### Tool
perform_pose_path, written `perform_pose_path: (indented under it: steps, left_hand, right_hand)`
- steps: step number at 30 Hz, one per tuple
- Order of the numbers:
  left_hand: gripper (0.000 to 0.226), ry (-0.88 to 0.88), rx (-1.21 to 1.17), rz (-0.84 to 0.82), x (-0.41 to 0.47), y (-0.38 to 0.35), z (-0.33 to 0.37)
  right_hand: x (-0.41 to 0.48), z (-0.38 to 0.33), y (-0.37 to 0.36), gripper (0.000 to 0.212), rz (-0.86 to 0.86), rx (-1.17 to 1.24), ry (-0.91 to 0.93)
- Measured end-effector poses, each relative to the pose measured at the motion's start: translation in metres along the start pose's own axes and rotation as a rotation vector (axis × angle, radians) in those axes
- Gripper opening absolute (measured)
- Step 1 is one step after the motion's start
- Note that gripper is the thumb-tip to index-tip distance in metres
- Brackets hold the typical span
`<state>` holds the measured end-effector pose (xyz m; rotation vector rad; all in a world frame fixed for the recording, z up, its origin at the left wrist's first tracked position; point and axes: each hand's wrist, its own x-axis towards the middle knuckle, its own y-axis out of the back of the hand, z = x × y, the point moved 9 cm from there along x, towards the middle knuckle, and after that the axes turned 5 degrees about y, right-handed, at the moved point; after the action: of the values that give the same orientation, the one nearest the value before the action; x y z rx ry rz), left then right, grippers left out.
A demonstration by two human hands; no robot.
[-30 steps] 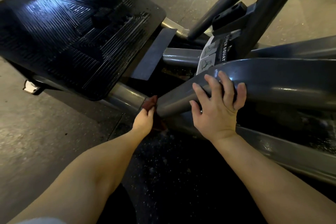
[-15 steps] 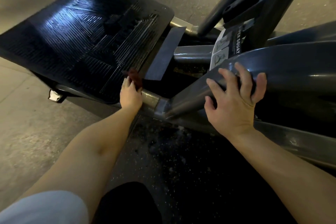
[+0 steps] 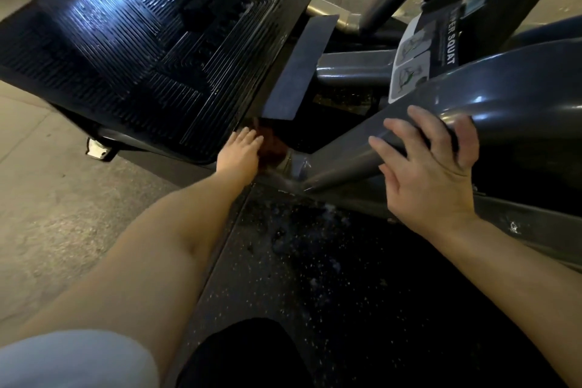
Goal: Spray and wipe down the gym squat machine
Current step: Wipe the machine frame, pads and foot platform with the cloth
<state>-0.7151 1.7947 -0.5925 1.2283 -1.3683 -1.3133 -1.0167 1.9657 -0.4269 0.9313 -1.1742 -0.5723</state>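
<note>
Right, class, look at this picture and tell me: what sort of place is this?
Most likely a gym. The white-and-black instruction label reading "SQUAT" with exercise figures, the big black ribbed rubber footplate and the black speckled rubber floor mat all point that way.

A gym: a grey tubular steel machine (image 3: 535, 98) with a white "SQUAT" label (image 3: 419, 53) at one o'clock, its ribbed black rubber footplate (image 3: 141, 50) at ten, speckled black rubber flooring (image 3: 346, 293) at six.
</note>
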Motion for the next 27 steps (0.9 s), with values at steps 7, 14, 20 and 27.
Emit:
perform_pose_path:
  steps: [7,14,20,27]
  left_hand:
    - [0.066,-0.117,-0.129,-0.119,-0.001,-0.016,0.072]
    - [0.060,-0.081,-0.319,0.011,-0.049,-0.021,0.087]
    - [0.059,-0.085,-0.276,0.068,-0.081,-0.034,0.069]
    - [0.043,0.070,-0.086,0.197,-0.001,0.010,0.017]
  right_hand:
    - [0.000,-0.004,0.000,0.038,0.028,0.018,-0.007]
    - [0.000,-0.002,-0.003,0.038,0.010,0.037,0.001]
    - [-0.002,0.000,-0.006,0.039,-0.009,0.033,0.032]
    - [-0.001,0.001,-0.012,0.040,-0.043,0.054,0.047]
